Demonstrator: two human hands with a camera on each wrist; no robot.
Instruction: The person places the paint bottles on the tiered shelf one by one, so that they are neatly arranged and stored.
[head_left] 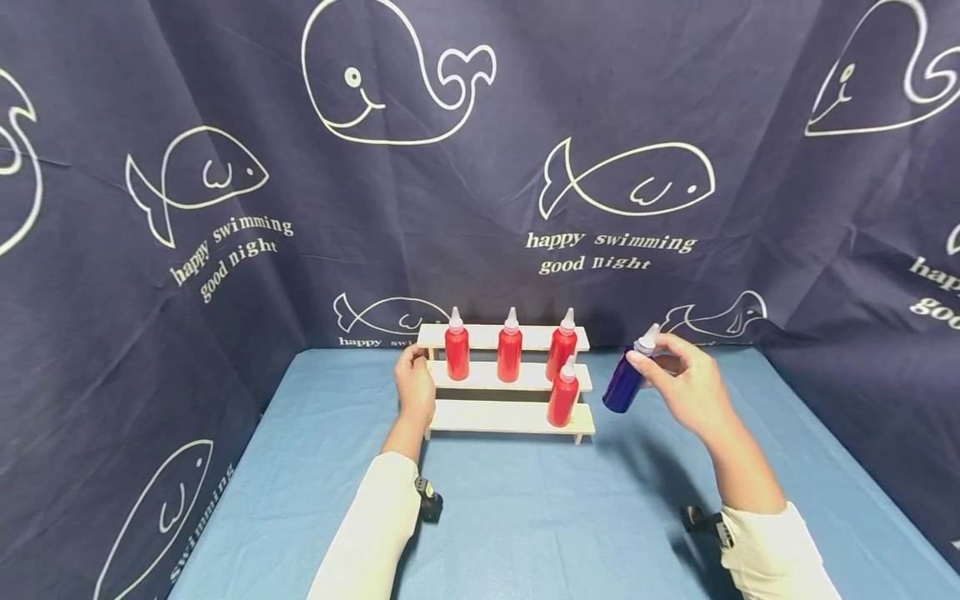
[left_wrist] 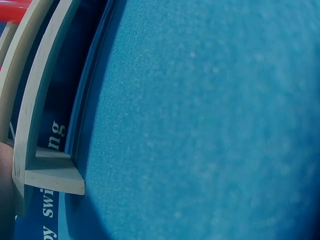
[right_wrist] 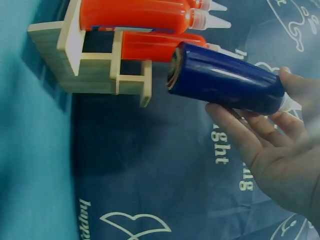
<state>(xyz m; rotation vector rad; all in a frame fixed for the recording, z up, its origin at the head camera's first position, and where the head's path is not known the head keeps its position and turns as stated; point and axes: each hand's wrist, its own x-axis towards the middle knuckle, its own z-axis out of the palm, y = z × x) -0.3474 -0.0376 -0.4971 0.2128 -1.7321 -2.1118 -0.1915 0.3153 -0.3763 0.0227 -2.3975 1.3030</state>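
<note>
My right hand (head_left: 690,387) pinches a dark blue squeeze bottle (head_left: 622,387) by its upper end, just under the white pointed cap. Tilted, the bottle is held beside the right end of a three-tier wooden rack (head_left: 487,417). In the right wrist view its base faces the rack and the fingertips lie along its side near the cap. My left hand (head_left: 415,387) grips the rack's left end; only a sliver of a finger shows in the left wrist view, against the wood. Three red squeeze bottles (head_left: 509,354) stand on the middle tier, and another red bottle (head_left: 562,400) on the lowest tier, at the right.
The rack stands on a blue cloth-covered table (head_left: 495,517). Behind it and at both sides hangs a dark blue curtain (head_left: 465,225) printed with white fish, whales and lettering. Small black cameras (head_left: 429,504) are strapped at both wrists, by the white sleeves.
</note>
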